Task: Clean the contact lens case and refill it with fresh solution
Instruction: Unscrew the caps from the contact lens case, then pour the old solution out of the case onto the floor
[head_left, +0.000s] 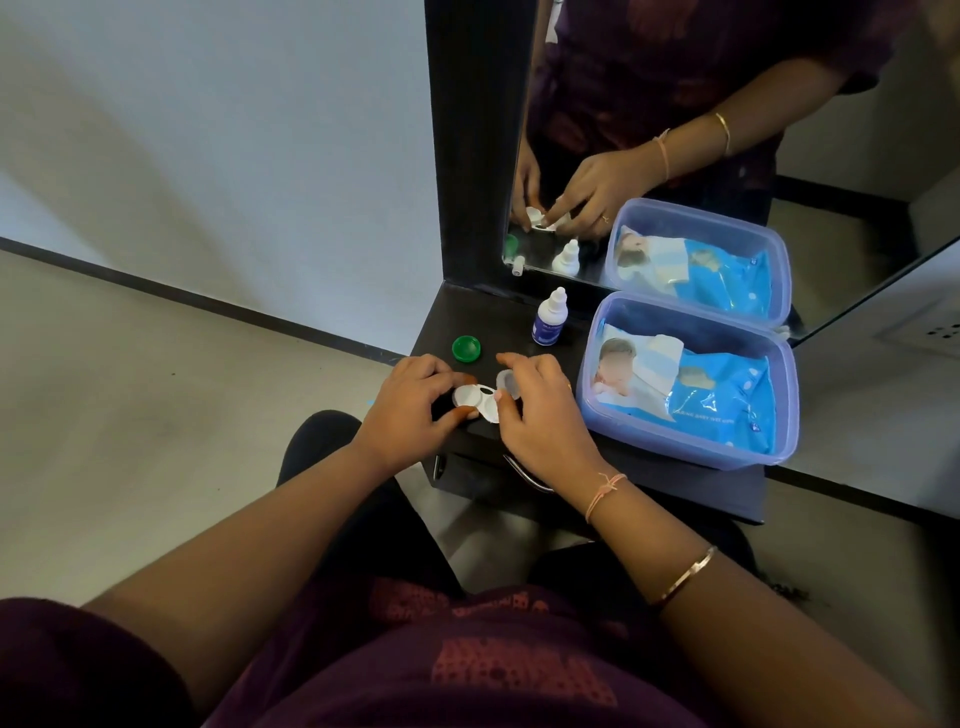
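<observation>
One head-worn wide-angle view looks forward and down, close above the dark shelf (485, 318) and its mirror (675, 93)

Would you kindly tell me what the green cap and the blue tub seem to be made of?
Green cap: probably hard glossy plastic, given its moulded rim and sheen. Blue tub: translucent plastic; the wipes pack shows through its wall.

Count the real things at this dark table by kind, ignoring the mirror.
1 lens case
2 caps: green cap, clear cap
1 solution bottle
1 plastic box
1 wipes pack
Total: 6
</observation>
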